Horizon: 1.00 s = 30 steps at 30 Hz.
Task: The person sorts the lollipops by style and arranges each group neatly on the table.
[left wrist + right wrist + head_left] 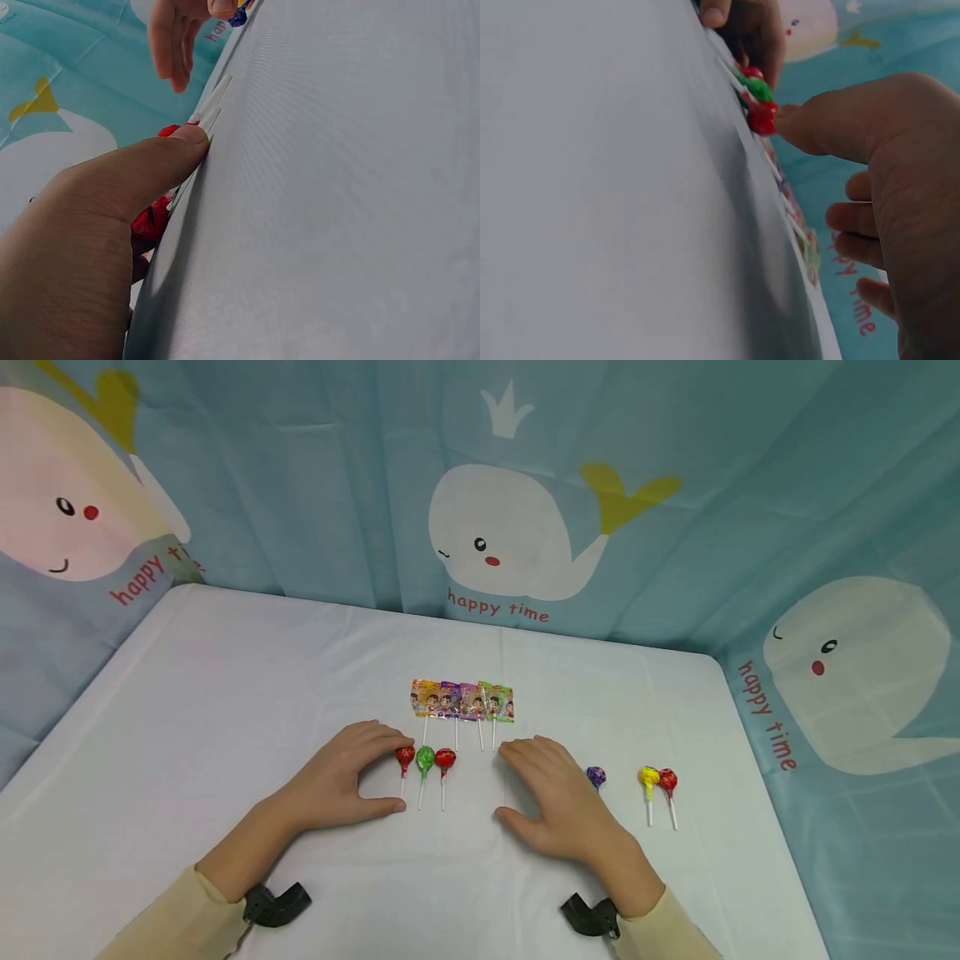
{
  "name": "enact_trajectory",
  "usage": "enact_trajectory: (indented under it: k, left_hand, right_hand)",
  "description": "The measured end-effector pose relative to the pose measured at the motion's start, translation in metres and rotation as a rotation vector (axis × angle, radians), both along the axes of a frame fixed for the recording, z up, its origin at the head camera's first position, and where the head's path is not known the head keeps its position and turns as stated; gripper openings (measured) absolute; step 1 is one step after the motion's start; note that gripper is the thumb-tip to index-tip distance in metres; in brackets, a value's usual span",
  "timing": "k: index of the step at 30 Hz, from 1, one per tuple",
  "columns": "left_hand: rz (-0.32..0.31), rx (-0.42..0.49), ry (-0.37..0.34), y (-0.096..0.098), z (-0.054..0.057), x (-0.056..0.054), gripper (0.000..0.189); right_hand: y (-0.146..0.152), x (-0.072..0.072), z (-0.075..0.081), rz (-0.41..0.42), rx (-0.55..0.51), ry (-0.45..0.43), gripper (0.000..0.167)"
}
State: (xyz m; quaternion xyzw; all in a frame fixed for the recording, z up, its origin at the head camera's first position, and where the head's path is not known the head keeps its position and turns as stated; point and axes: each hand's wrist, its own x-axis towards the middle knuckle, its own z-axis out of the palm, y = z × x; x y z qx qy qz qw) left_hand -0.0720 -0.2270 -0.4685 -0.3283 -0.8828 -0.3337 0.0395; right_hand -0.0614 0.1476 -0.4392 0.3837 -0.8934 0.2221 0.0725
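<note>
Three round lollipops lie side by side mid-table in the head view: a red lollipop [405, 755], a green lollipop [425, 758] and another red lollipop [445, 759], sticks toward the person. My left hand [341, 781] flanks the row on its left, fingertips right at the first red head and thumb near the stick ends, not curled round any. On the other side my right hand [555, 802] is held with fingers loosely bent and thumb apart, nothing in its grasp. Beyond the row lie several flat-wrapped lollipops [471, 702], overlapping, in orange, purple, pink and green wrappers.
Just past the right hand lies a purple lollipop [596, 776], its stick mostly hidden by that hand. Farther right, a yellow lollipop [649, 777] and a red lollipop [667, 780] lie together. A whale-print curtain [337, 510] borders the white-covered table [262, 668].
</note>
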Motion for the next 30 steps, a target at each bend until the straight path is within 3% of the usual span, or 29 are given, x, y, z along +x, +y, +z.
enact_trajectory:
  k: [22, 30]
  left_hand:
    - [-0.004, 0.004, 0.008, 0.000, 0.001, -0.001, 0.081]
    - [-0.002, 0.003, 0.000, 0.000, 0.000, -0.001, 0.082]
  right_hand:
    - [0.076, 0.000, 0.003, -0.090, 0.019, -0.045, 0.086]
    - [0.095, 0.005, 0.002, -0.164, 0.038, -0.126, 0.087]
